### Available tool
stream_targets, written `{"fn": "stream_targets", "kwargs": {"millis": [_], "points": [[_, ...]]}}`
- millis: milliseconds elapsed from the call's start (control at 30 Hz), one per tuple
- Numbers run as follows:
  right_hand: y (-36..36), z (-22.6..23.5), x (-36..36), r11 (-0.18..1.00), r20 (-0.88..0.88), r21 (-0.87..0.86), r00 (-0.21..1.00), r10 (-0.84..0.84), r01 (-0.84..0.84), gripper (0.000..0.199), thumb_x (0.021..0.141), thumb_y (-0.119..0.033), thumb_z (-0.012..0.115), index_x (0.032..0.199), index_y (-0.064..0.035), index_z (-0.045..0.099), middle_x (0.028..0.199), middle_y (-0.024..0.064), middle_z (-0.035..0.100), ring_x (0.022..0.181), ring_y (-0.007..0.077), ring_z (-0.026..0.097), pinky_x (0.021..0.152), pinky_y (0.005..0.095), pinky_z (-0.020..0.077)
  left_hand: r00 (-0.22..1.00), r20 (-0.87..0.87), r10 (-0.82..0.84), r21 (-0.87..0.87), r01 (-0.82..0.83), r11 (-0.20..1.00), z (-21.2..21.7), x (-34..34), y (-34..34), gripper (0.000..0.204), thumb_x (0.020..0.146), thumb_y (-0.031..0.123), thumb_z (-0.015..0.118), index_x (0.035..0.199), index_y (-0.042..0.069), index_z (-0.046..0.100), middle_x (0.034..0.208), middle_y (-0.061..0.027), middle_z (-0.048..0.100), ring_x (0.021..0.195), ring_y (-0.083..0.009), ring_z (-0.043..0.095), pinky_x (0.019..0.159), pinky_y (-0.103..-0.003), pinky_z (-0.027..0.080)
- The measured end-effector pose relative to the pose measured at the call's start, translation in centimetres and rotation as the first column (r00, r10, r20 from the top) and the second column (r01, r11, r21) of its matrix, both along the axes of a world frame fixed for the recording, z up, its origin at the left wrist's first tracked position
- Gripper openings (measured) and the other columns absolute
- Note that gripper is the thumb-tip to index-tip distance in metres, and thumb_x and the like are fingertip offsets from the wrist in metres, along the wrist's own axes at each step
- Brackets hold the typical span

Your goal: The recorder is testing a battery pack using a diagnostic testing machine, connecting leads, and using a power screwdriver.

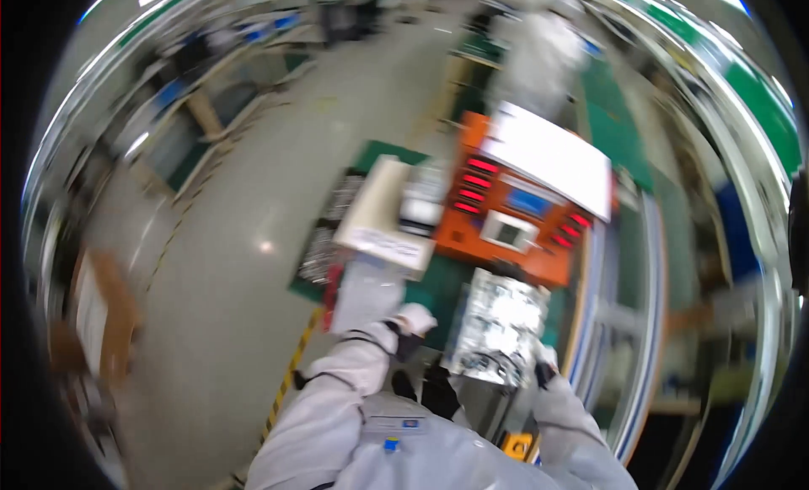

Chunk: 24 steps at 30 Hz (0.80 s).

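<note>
A shiny silver, foil-like rectangular piece [500, 328] is in front of me at the edge of the green bench top, with crinkled bright reflections and dark parts along its near edge. My right hand [546, 364], in a white and black glove, is closed at its right edge; most of the fingers are hidden. To the left, my left hand [413, 323] is above the near edge of the bench, beside a translucent whitish sheet or bag [368, 292]. Motion smears its fingers, so whether it holds anything is unclear.
Beyond the silver piece stands an orange instrument [472, 237] with red displays, with a white board [552, 157] on top. A cream box [375, 208] and dark metallic parts [320, 254] sit to its left. Rails [628, 321] run on the right. A person in white [539, 56] is farther ahead.
</note>
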State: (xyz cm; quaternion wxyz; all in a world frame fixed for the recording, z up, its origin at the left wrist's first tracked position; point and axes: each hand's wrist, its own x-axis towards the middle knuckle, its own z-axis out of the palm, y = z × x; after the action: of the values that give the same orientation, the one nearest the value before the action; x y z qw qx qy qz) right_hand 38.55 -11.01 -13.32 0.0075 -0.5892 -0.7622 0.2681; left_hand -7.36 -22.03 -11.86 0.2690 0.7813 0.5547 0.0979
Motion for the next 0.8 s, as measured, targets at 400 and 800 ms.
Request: {"fn": "stream_targets", "kwargs": {"millis": [400, 800], "points": [[6.2, 14.7, -28.7, 0.893, 0.325, 0.091, 0.861, 0.392, -0.441, 0.030, 0.086, -0.027, 0.063, 0.109, -0.0086, 0.068, 0.093, 0.0182, 0.069, 0.085, 0.0337, 0.067, 0.072, 0.0394, 0.0534, 0.516, 0.203, 0.832, -0.307, -0.774, 0.554, 2.2, -2.4, -23.2, 0.032, 0.073, 0.031, 0.061, 0.089, 0.007, 0.074, 0.087, -0.0194, 0.070, 0.083, -0.0398, 0.067, 0.073, -0.050, 0.052], [3.7, 30.2, -45.5, 0.396, 0.625, 0.346, 0.524, 0.579, -0.851, 0.032, 0.081, -0.027, 0.068, 0.108, -0.0094, 0.069, 0.097, 0.0138, 0.069, 0.086, 0.0276, 0.067, 0.074, 0.0343, 0.0540, -0.068, -0.116, 0.991, -0.614, -0.779, -0.125, -4.0, 13.6, -53.6, 0.030, 0.069, 0.027, 0.063, 0.088, 0.008, 0.075, 0.089, -0.0207, 0.071, 0.087, -0.0408, 0.067, 0.074, -0.049, 0.054]]}}
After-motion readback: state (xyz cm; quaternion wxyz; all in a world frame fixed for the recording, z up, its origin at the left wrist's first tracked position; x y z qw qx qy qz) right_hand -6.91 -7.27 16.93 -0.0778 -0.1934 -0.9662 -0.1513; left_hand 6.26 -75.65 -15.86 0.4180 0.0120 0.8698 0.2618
